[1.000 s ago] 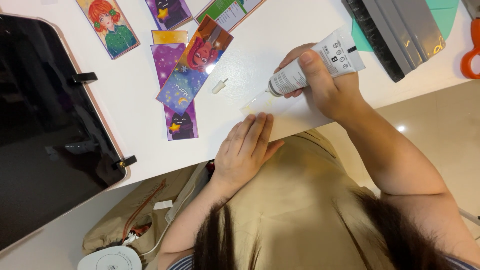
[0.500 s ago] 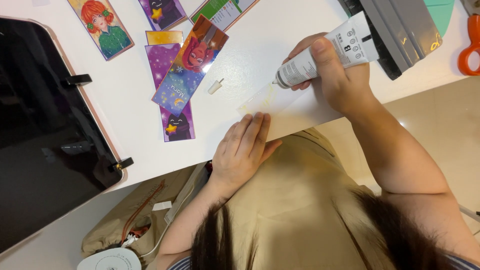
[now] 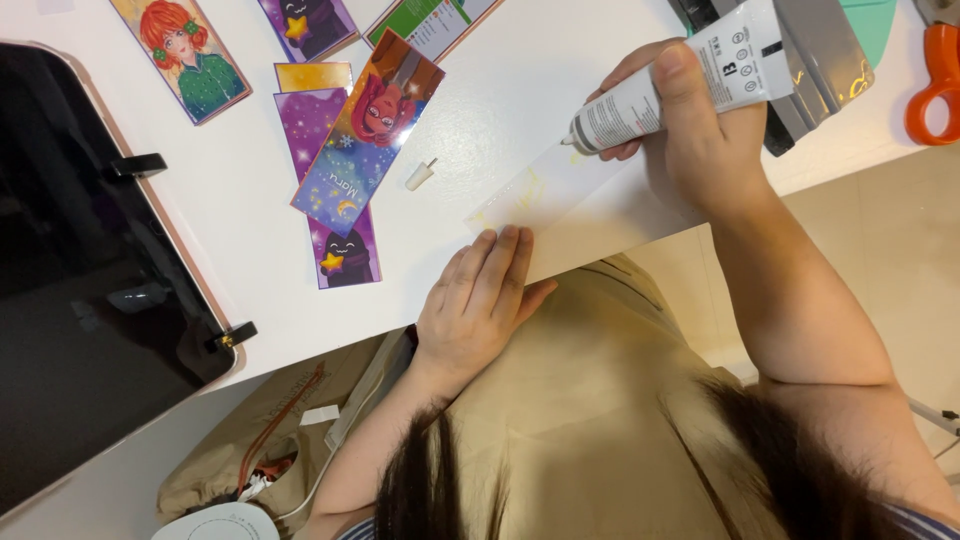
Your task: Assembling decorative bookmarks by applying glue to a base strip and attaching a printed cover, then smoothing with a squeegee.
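Observation:
My right hand point(image 3: 700, 130) grips a white glue tube point(image 3: 680, 85) with its nozzle down on a long white paper strip point(image 3: 590, 205) that lies at the edge of the white table point(image 3: 500, 110). Faint yellowish glue lines show on the strip. My left hand point(image 3: 478, 300) lies flat with fingers together, pressing the near end of the strip. The tube's small white cap point(image 3: 420, 175) rests on the table just beyond the strip.
Illustrated bookmarks point(image 3: 365, 135) lie fanned on the table, with another one point(image 3: 195, 60) further left. A large black tablet point(image 3: 80, 260) fills the left. Orange scissors point(image 3: 935, 85) and a grey cutter point(image 3: 810, 60) sit at the right. A tan bag point(image 3: 250, 450) lies on the floor below.
My right hand has drawn the tube along the strip, away from my left hand. My left hand has stayed on the strip's end.

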